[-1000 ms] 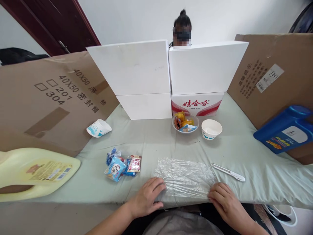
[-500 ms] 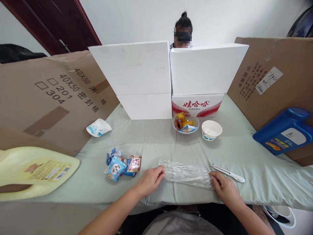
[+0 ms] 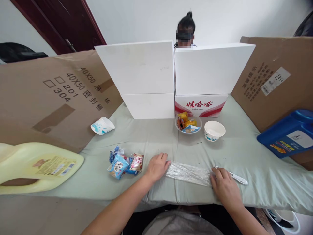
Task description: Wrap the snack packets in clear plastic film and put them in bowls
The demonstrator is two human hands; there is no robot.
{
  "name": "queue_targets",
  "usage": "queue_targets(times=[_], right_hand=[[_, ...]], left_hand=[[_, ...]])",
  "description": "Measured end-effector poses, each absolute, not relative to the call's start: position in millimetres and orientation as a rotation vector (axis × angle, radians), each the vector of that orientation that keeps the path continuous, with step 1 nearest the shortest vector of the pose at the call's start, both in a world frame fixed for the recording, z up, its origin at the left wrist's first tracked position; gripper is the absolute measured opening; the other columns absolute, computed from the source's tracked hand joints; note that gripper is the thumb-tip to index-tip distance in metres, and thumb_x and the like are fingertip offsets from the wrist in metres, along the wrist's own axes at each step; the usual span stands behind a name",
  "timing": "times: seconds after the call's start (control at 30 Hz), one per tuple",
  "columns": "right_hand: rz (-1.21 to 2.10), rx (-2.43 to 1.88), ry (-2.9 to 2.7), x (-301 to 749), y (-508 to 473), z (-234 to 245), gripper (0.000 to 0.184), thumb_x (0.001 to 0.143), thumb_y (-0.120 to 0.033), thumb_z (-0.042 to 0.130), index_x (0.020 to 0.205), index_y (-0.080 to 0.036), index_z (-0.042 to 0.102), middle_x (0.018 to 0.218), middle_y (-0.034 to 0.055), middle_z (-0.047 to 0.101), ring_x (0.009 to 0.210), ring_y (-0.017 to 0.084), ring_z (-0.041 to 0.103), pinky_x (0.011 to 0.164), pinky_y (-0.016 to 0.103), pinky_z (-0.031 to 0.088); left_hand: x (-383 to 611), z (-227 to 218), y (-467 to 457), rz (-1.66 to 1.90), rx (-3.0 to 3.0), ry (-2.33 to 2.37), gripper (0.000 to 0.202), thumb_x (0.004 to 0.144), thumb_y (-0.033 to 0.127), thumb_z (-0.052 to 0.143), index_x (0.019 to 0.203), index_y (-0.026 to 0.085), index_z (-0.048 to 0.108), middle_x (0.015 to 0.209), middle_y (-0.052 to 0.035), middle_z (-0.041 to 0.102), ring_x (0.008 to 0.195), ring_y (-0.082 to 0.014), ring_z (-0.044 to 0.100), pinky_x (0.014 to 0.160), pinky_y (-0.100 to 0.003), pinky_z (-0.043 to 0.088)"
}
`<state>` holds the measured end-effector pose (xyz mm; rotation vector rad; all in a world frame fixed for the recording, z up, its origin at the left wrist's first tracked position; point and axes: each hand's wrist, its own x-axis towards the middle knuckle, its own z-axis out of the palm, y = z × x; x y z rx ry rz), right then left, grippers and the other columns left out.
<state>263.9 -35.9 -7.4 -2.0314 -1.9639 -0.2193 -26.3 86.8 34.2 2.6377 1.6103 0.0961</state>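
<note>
A sheet of clear plastic wrap (image 3: pixel 188 172), folded into a narrow strip, lies on the green cloth near the table's front edge. My left hand (image 3: pixel 156 167) presses on the strip's left end with its fingers flat. My right hand (image 3: pixel 224 186) rests on the right end, fingers stretched forward over it. A white utility knife (image 3: pixel 232 175) lies just beyond my right fingertips. A small pile of snack packets (image 3: pixel 124 162) sits left of my left hand.
A clear bowl of snacks (image 3: pixel 188 124) and a white paper bowl (image 3: pixel 214 130) stand mid-table, a tipped paper cup (image 3: pixel 102 126) at left. White foam boxes (image 3: pixel 139 70) and cardboard sheets wall the table. A yellow jug (image 3: pixel 36 166) lies left, a blue one (image 3: pixel 288 133) right. A person sits behind the boxes.
The plastic wrap went from a wide flat sheet to a narrow strip, folded away from me. Both hands moved forward along with its near edge.
</note>
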Motion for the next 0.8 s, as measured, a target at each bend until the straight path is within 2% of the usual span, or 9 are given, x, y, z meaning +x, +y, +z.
queue_targets(times=[0.13,0.2,0.27,0.33,0.43,0.53,0.6,0.7,0.8], right_hand=[[-0.24,-1.704,-2.135,240.6,-31.7,3.0,0.034,0.095,-0.038,0.045,0.119,-0.02,0.06,0.122,0.0115,0.061,0.118,0.028,0.052,0.102,0.046,0.038],[-0.179,-1.538,-2.331,224.2,-26.7,-0.3,0.048,0.094,-0.043,0.046,0.135,-0.019,0.049,0.137,0.0103,0.053,0.133,0.027,0.039,0.11,0.045,0.03],[-0.147,-1.49,-2.453,214.0,-23.2,-8.7,0.071,0.09,-0.055,0.045,0.147,-0.014,0.034,0.148,0.0129,0.041,0.14,0.029,0.027,0.113,0.047,0.023],[-0.153,-1.566,-2.46,214.6,-25.3,-17.9,0.088,0.086,-0.067,0.043,0.15,-0.01,0.025,0.152,0.0165,0.033,0.143,0.032,0.021,0.113,0.049,0.021],[-0.227,-1.719,-2.37,232.0,-41.1,-25.2,0.091,0.084,-0.067,0.045,0.151,-0.01,0.02,0.154,0.0174,0.028,0.143,0.033,0.019,0.112,0.051,0.019],[-0.286,-1.758,-2.328,253.6,-65.0,-25.5,0.091,0.084,-0.064,0.047,0.152,-0.011,0.016,0.154,0.0165,0.028,0.143,0.033,0.02,0.112,0.05,0.02],[-0.308,-1.737,-2.331,264.4,-80.8,-26.6,0.085,0.086,-0.058,0.048,0.151,-0.012,0.019,0.153,0.0147,0.033,0.141,0.031,0.026,0.111,0.048,0.022],[-0.336,-1.696,-2.299,275.6,-101.2,-31.8,0.058,0.089,-0.034,0.049,0.145,-0.02,0.037,0.142,0.0083,0.05,0.13,0.025,0.043,0.107,0.041,0.029],[-0.277,-1.632,-2.256,283.3,-115.8,-30.7,0.041,0.084,-0.018,0.049,0.122,-0.029,0.059,0.121,0.0031,0.064,0.111,0.022,0.057,0.099,0.038,0.036]], left_hand=[[-10.1,30.9,60.7,0.505,2.822,1.426,0.03,0.099,0.022,0.036,0.093,0.018,0.064,0.09,-0.0099,0.064,0.088,-0.0244,0.059,0.08,-0.039,0.046],[1.3,18.0,45.9,0.506,2.844,1.235,0.03,0.099,0.024,0.035,0.106,0.019,0.064,0.102,-0.0102,0.065,0.098,-0.0245,0.058,0.087,-0.04,0.045],[7.2,1.6,36.1,0.433,2.841,1.163,0.039,0.097,0.038,0.04,0.129,0.018,0.053,0.13,-0.0127,0.056,0.122,-0.0297,0.048,0.101,-0.046,0.038],[3.8,-12.9,33.2,0.344,2.822,1.203,0.065,0.092,0.054,0.045,0.145,0.018,0.036,0.15,-0.0143,0.036,0.139,-0.0351,0.028,0.11,-0.054,0.025],[-12.9,-23.8,36.7,0.253,2.784,1.313,0.077,0.089,0.059,0.047,0.151,0.019,0.024,0.157,-0.0147,0.022,0.144,-0.0357,0.015,0.113,-0.055,0.017],[-24.6,-21.5,36.1,0.279,2.764,1.413,0.075,0.088,0.056,0.051,0.149,0.018,0.03,0.155,-0.0159,0.026,0.143,-0.0377,0.018,0.112,-0.056,0.019],[-21.6,-15.7,29.2,0.334,2.722,1.508,0.064,0.09,0.049,0.051,0.144,0.017,0.039,0.149,-0.0173,0.036,0.139,-0.0395,0.027,0.108,-0.057,0.025],[-2.8,-5.7,12.0,0.38,2.676,1.426,0.043,0.093,0.034,0.047,0.133,0.02,0.052,0.13,-0.0152,0.055,0.121,-0.0344,0.047,0.1,-0.052,0.039],[19.2,0.6,-1.8,0.348,2.684,1.064,0.041,0.09,0.039,0.054,0.128,0.023,0.055,0.124,-0.0119,0.058,0.115,-0.0313,0.051,0.098,-0.049,0.042]])
